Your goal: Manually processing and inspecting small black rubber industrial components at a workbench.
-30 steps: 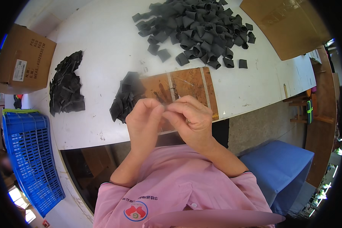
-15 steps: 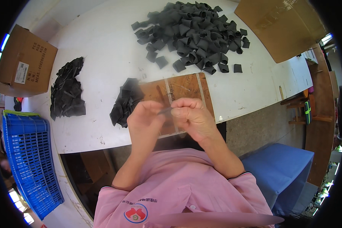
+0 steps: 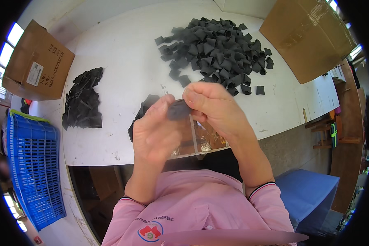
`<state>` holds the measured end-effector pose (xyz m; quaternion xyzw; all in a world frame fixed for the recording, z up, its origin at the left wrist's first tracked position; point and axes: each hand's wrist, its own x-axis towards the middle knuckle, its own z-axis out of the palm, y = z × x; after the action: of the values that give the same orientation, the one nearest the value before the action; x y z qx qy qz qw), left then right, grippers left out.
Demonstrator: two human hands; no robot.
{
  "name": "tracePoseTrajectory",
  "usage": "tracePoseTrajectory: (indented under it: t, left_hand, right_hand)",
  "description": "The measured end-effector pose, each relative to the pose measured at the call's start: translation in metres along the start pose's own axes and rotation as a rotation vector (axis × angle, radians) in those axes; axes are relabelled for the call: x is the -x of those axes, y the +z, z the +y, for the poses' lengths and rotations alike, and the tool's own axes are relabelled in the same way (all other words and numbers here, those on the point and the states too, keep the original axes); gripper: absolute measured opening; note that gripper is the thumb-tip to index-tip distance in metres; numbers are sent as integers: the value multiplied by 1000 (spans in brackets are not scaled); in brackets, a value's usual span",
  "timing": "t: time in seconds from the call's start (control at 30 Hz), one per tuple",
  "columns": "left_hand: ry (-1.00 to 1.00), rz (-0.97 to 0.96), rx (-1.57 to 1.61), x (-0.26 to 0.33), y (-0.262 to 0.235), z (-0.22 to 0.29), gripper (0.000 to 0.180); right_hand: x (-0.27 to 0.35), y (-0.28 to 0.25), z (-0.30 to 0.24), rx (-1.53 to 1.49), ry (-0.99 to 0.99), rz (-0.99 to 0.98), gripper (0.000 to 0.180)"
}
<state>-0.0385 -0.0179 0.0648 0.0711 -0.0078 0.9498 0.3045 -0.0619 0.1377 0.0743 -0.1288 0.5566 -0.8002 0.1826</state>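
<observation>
Between my hands, above the wooden board (image 3: 184,141), is a small dark grey fabric piece (image 3: 179,110), a little blurred. My right hand (image 3: 214,107) pinches its right end between thumb and fingers. My left hand (image 3: 155,130) is curled at its left side, the thumb and fingers closing on that edge; motion smears the lower fingers. Behind the left hand, partly covered by it, lies a stack of flat black fabric pieces (image 3: 144,109). Farther back spreads a big heap of dark grey fabric loops (image 3: 221,51).
Another pile of flat black pieces (image 3: 84,100) lies on the white table (image 3: 123,61) at left. Cardboard boxes stand at the back left (image 3: 39,61) and back right (image 3: 309,41). A blue plastic crate (image 3: 35,164) is left, a blue covered block (image 3: 307,192) at lower right.
Both hands have risen and moved farther over the table, and the fabric piece now shows broader between them. The whole view has shifted slightly, with the table things lower and rightward.
</observation>
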Motion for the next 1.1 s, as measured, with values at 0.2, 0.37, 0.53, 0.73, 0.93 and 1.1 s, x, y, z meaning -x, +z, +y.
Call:
tracePoseTrajectory:
  t: [0.2,0.37,0.53,0.73,0.93,1.1]
  left_hand:
    - [241,332,-510,-1,-18,-7,14]
    - [154,231,-161,-5,-8,-7,16]
    - [206,315,-352,-6,-15,-11,17]
    - [731,262,-1258,-15,-8,-17,32]
    - [722,-3,-1603,-16,-10,-3,16]
    - [620,98,-896,-6,-19,2,12]
  right_hand:
    - [1,-4,25,-86,45,22,28]
    - [0,-4,11,32,16,29,25]
    - [-3,-10,31,-1,-1,-5,24]
    - [0,-8,26,333,-207,224,18]
    - [16,10,13,787,-677,314,30]
    - [15,18,3,898,-659,318,24]
